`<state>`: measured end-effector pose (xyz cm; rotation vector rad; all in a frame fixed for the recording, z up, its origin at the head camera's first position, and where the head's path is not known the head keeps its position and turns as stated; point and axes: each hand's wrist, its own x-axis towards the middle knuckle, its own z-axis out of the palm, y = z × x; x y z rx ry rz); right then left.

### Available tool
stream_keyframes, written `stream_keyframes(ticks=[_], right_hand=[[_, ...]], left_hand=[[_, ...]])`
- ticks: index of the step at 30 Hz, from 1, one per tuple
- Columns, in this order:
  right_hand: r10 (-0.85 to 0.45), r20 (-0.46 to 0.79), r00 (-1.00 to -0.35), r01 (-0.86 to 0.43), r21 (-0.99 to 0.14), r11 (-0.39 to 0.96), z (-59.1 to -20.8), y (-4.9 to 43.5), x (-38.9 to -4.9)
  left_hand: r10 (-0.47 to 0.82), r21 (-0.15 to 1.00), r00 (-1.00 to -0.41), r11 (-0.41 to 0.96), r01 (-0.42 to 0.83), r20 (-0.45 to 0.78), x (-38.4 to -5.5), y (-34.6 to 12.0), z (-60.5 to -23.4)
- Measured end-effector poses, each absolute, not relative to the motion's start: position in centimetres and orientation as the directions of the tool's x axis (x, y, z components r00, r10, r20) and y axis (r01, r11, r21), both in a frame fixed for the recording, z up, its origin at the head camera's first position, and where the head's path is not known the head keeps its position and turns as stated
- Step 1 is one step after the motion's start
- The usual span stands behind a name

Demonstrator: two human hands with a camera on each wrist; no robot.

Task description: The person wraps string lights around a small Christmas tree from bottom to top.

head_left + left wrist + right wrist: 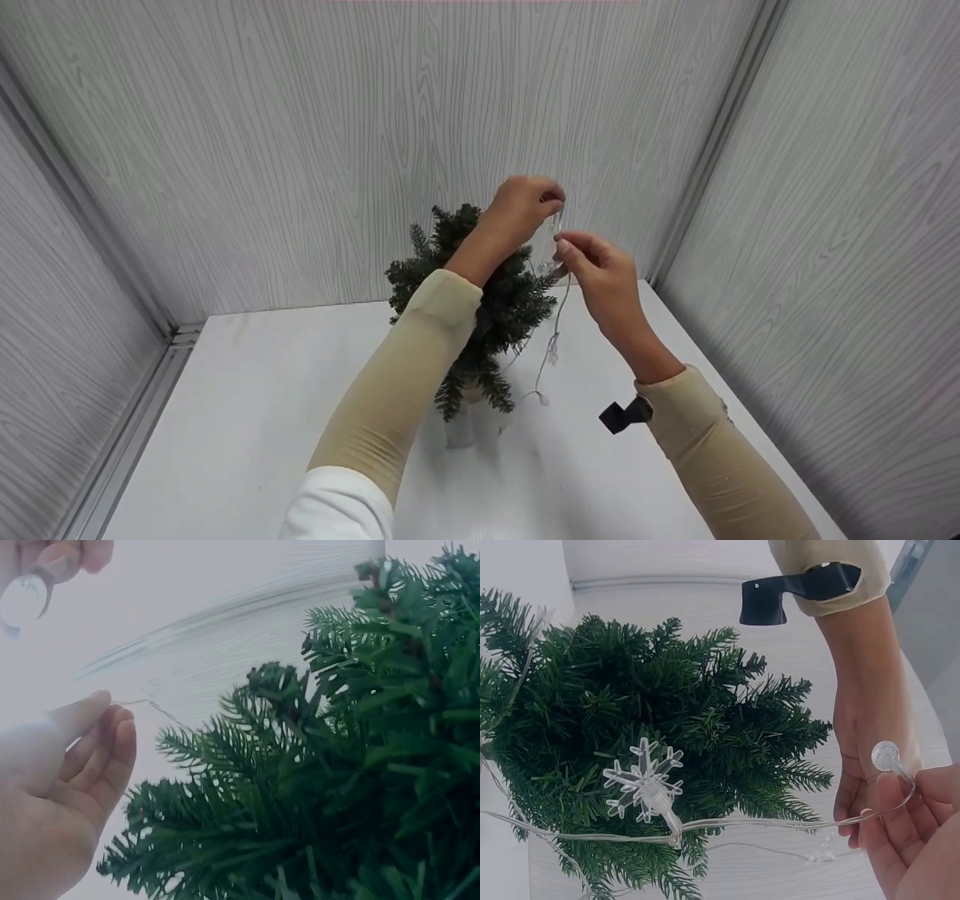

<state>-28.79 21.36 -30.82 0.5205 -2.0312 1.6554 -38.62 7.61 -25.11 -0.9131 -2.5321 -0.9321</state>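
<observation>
My left hand is raised by the upper right side of a small green artificial Christmas tree, with fingers curled and pinching a clear string of fairy lights. Just below and to the right, my right hand pinches the same string between thumb and fingers. A clear round bulb sits at the right hand's fingers in the right wrist view. Along the string, a clear snowflake light shows in front of the branches. From the right hand the wire hangs down beside the tree to the tabletop.
The tree stands on a white table, its base partly hidden by branches. Pale wood-grain panels enclose the back and both sides. A black strap mount sticks out from the right sleeve.
</observation>
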Motion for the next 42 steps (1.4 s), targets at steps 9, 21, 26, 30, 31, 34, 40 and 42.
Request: stream_keyframes(ticks=[9,21,26,30,31,34,40,42], right_hand=[[0.033,0.523,-0.852,-0.505,-0.836,0.216,-31.3,22.4,-28.8],[0.054,0.544,-0.838,-0.525,-0.828,0.197,-31.9,22.8,-28.5],[0.048,0.549,-0.835,-0.531,-0.825,0.194,-32.3,22.8,-28.4],[0.042,0.530,-0.847,-0.514,-0.835,0.196,-32.6,22.8,-28.1],[0.039,0.524,-0.851,-0.507,-0.839,0.199,-32.6,22.7,-28.1],[0.027,0.505,-0.863,-0.489,-0.847,0.208,-32.6,22.4,-27.7],[0.005,0.487,-0.874,-0.473,-0.851,0.226,-32.3,21.8,-26.9],[-0.004,0.492,-0.870,-0.480,-0.848,0.225,-32.3,21.7,-26.8]], left_hand=[[0.456,0.505,-0.723,0.518,0.690,0.519,-40.0,10.2,-24.6],[0.419,0.657,-0.770,0.410,0.633,0.481,-42.0,12.1,-24.1],[0.361,0.609,-0.815,0.542,0.579,0.454,-42.5,10.8,-24.0],[0.301,0.583,-0.858,0.636,0.505,0.415,-43.0,9.6,-23.7],[0.292,0.568,-0.864,0.660,0.492,0.410,-43.0,9.4,-23.5],[0.266,0.535,-0.879,0.711,0.456,0.396,-43.3,8.5,-23.2],[0.244,0.509,-0.897,0.755,0.414,0.368,-43.9,6.2,-22.9],[0.242,0.513,-0.900,0.754,0.410,0.363,-44.1,5.4,-22.8]])
